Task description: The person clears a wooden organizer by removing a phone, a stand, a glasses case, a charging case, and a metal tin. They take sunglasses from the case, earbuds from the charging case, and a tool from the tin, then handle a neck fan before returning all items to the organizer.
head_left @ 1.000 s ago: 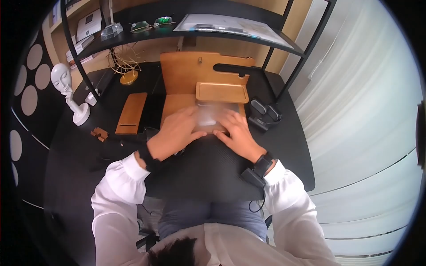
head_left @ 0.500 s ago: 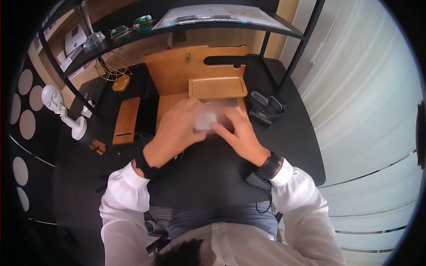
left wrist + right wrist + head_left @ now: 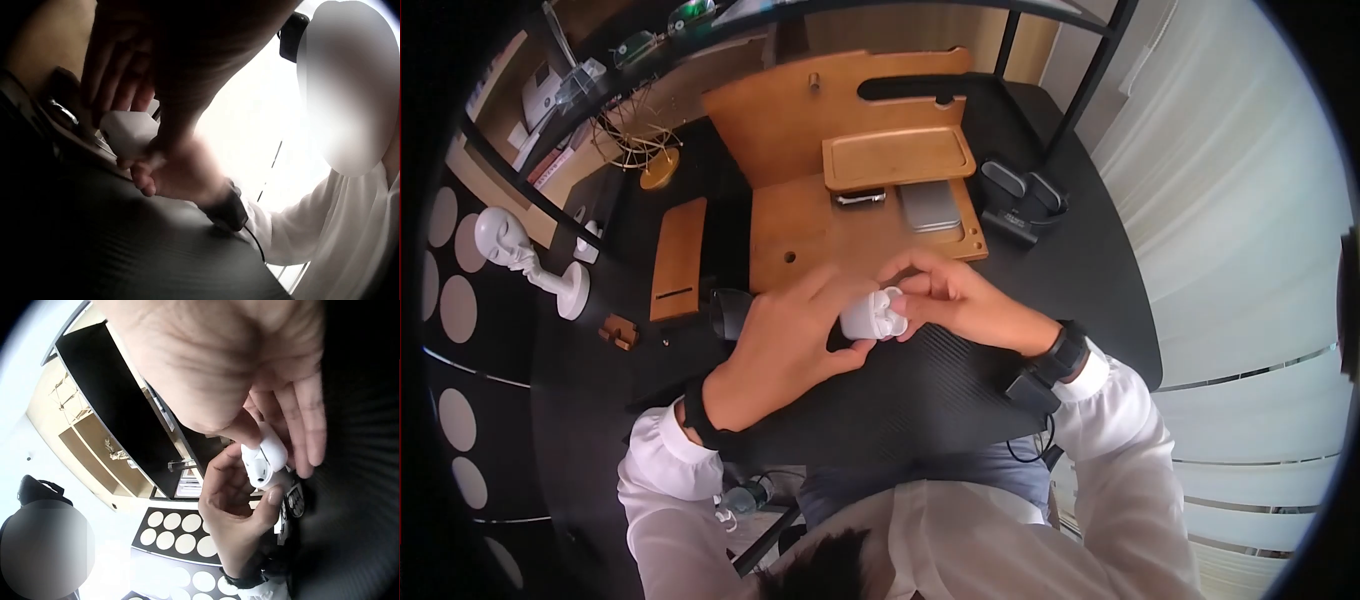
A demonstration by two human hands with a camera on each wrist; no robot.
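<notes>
A white earbud case [image 3: 859, 319] is held between both hands over the front of the black desk, its lid [image 3: 274, 450] raised. My left hand [image 3: 775, 335] grips the case body from the left, thumb along its near side. From the other side my right hand [image 3: 975, 305] has its thumb and fingers at the open lid. A white earbud [image 3: 255, 470] shows at the mouth of the case in the right wrist view, close to the right thumb. In the left wrist view the case [image 3: 130, 132] sits between the fingers of both hands, its opening hidden.
Behind the hands stands a wooden desk organizer [image 3: 800, 120] with a raised tray [image 3: 900, 158] and a grey slab [image 3: 930, 207] on its base. A black device [image 3: 1025, 195] lies to the right. A wooden panel [image 3: 678, 258] and white figurine [image 3: 525, 255] are at left.
Both hands have drawn the case back toward the body, away from the organizer base. The case lid now shows open, and the right fingers have come in to it. The head view has shifted.
</notes>
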